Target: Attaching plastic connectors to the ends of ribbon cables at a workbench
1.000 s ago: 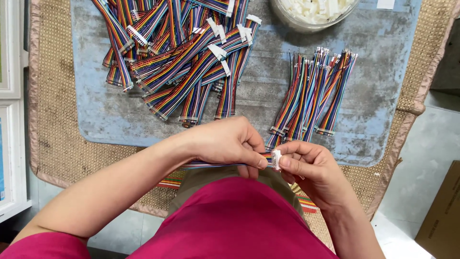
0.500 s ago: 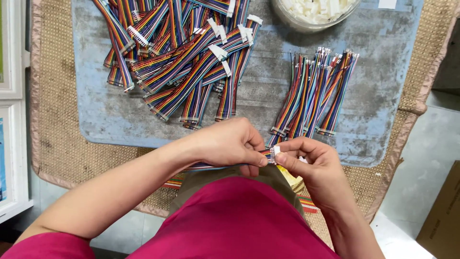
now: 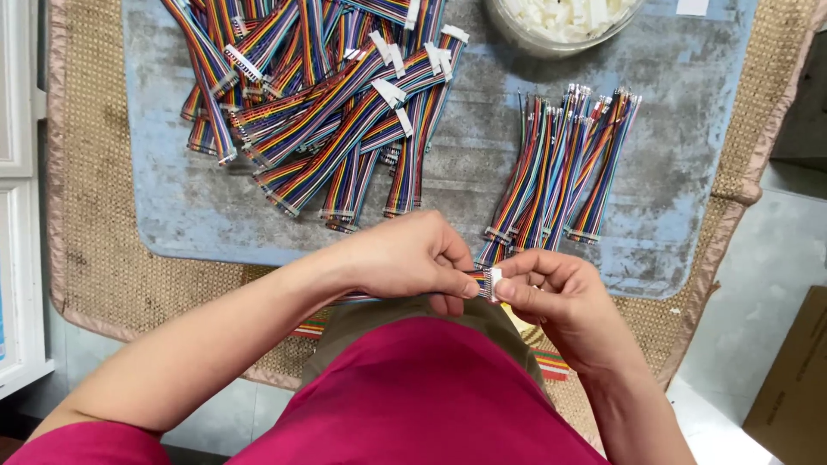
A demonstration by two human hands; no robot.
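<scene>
Head view, looking down at a person's lap and a low work surface. Left hand (image 3: 412, 258) pinches the end of a rainbow ribbon cable (image 3: 476, 277), thumb and fingers closed on it near the tip. Right hand (image 3: 553, 297) pinches a small white connector (image 3: 494, 283) between thumb and forefinger, held right at the cable end. Cable and connector touch, just above the lap, near the front edge of the blue mat (image 3: 189, 215). The rest of the cable runs back under the left hand; most of it is hidden.

Step in hand, as I judge it: seating the cable's wire ends into the connector housing. Cannot tell whether the pins are fully in; the joint is small and partly covered by fingertips.

Next move would call for keeping the wire row flat and square to the housing, then a steady straight push with the right thumb while the left hand braces the cable close to its tip. A skew could bend a pin or leave one short.

Around: a loose pile (image 3: 319, 103) of cables with white connectors at upper left of the mat. A neater row of bare-ended cables (image 3: 560, 168) lies at right, well apart from the pile. A clear bowl (image 3: 517, 30) of white housings sits at the top edge. A woven mat (image 3: 95, 241) lies under the blue one. A cardboard box (image 3: 792, 379) is at lower right.
</scene>
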